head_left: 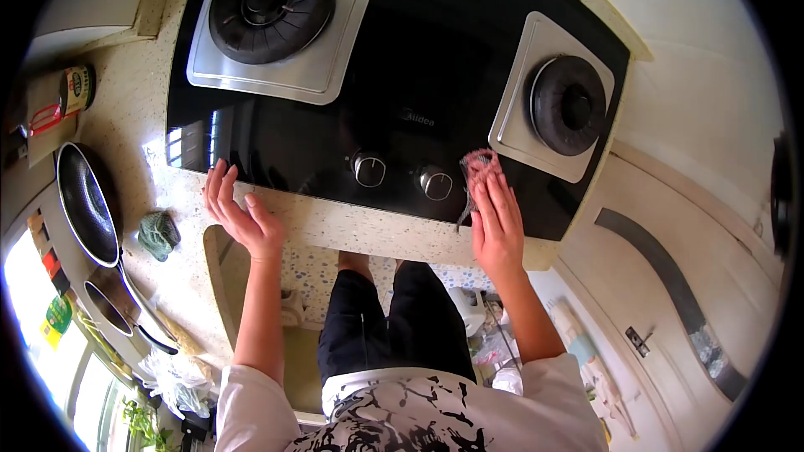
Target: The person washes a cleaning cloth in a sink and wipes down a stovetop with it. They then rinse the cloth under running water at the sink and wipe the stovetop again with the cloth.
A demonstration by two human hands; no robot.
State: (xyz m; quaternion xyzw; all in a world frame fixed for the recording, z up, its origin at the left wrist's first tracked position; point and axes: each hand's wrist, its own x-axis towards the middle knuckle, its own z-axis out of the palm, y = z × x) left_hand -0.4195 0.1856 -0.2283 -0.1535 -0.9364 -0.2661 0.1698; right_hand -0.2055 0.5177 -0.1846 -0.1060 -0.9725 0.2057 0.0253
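My right hand (500, 222) presses a crumpled pink and grey cloth (479, 165) against the black glass top of a gas stove (419, 59). The cloth lies between a control knob (436, 185) and the steel plate of the right burner (568, 106); part of it is hidden under my fingers. With its fingers spread, my left hand (243, 213) rests at the front left edge of the stove and holds nothing. A second knob (368, 171) sits left of the first.
The larger left burner (272, 5) stands at the back left. On the speckled counter (180, 209) lie a green scrubbing cloth (158, 235), a black frying pan (88, 203) and a small pot (109, 301). A jar (77, 88) stands farther back. A white door (649, 259) is at the right.
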